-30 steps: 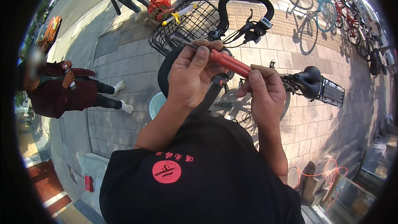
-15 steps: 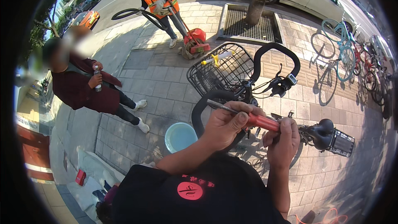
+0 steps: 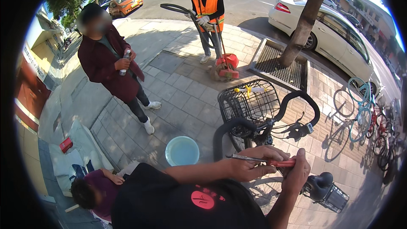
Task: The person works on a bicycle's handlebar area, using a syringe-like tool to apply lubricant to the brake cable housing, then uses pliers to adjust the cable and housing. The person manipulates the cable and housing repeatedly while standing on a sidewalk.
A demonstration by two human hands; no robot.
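Both hands are on a screwdriver [image 3: 246, 158] with a red handle and a metal shaft, held about level over the bicycle. My left hand [image 3: 253, 165] grips it where the shaft enters the handle, and the shaft points left. The fingers of my right hand [image 3: 297, 170] close on the handle's right end. Just beyond my hands stands a bicycle with black curved handlebars [image 3: 224, 130] and a black wire basket [image 3: 227, 101]. A white and yellow object [image 3: 250, 90] lies across the basket. My forearms hide part of the bicycle's frame.
A light blue basin [image 3: 182, 138] of water stands left of the bicycle. One person holds a bottle [image 3: 125, 62]; another, in an orange vest [image 3: 208, 5], holds a red broom and dustpan. Someone sits at lower left. A tree [image 3: 303, 25], white car and parked bicycles lie beyond.
My view has swung up and left, so the street and the seated person show more. My hands now appear lower in the picture, both still on the screwdriver.
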